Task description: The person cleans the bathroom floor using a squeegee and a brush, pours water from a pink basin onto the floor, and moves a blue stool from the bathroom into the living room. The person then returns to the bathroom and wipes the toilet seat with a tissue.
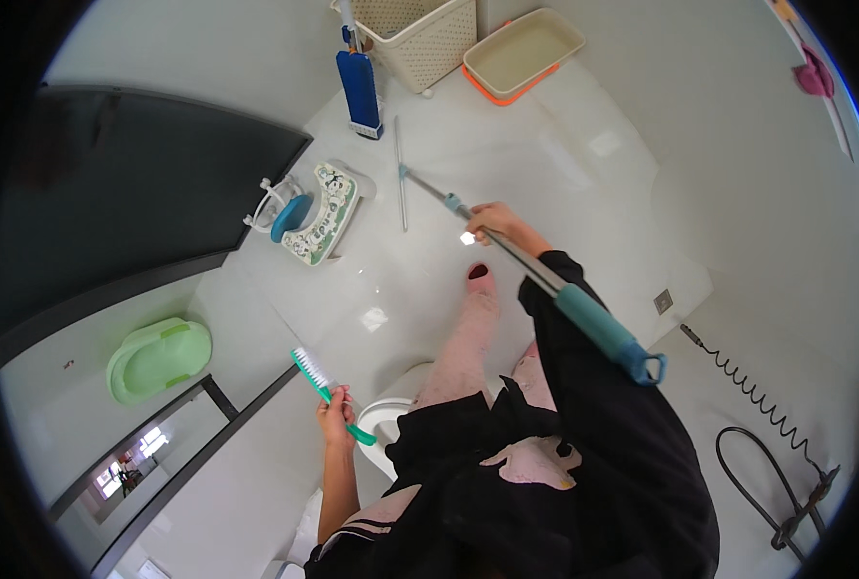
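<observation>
My left hand [337,416] is closed around the green handle of a scrub brush [314,370], whose white bristles point up and to the right. My right hand [493,221] grips the metal pole of a floor squeegee [527,264] with a teal handle end. The pole slants across my right sleeve, and the long thin blade [401,195] lies on the pale floor ahead of me. Below the brush, beside my legs, part of a white toilet [380,420] shows; my clothes cover the rest of it.
A panda-print stool [328,217] stands at the left, a blue flat mop [359,90] by a beige basket [429,54]. Farther right is a beige tub [520,54]. A green basin [162,358] is at the left wall; a coiled hose [751,391] hangs right. A floor drain [662,301] lies rightward.
</observation>
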`<move>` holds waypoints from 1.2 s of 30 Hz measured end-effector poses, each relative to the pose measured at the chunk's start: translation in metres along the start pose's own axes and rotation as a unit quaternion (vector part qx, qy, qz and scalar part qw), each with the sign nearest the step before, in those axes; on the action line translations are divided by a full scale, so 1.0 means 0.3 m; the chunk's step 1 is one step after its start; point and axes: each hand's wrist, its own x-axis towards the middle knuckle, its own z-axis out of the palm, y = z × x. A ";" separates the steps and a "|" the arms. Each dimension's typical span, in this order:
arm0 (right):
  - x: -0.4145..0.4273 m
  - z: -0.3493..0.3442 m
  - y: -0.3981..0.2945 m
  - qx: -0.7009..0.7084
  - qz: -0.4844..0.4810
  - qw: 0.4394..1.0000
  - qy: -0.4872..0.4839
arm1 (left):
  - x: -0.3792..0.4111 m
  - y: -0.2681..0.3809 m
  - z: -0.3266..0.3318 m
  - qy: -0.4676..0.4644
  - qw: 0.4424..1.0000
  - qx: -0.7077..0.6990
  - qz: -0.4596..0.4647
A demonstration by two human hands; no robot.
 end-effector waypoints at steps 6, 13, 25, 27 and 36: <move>-0.330 -0.314 0.053 0.080 0.020 0.994 0.075 | 0.024 -0.028 0.029 0.009 0.999 -0.005 -0.039; -0.647 -0.472 0.109 0.111 0.062 0.970 0.208 | 0.108 0.122 0.200 -0.083 0.996 0.011 -0.019; -0.632 -0.738 -0.047 0.153 -0.035 0.970 0.187 | -0.013 0.125 0.268 -0.052 0.996 0.071 -0.014; -0.512 -0.772 -0.171 0.141 -0.057 0.970 0.188 | -0.064 0.125 0.288 -0.032 0.996 0.083 -0.021; -0.291 -1.062 -0.382 0.160 -0.068 0.974 0.143 | -0.314 0.183 0.439 -0.012 0.996 0.087 -0.010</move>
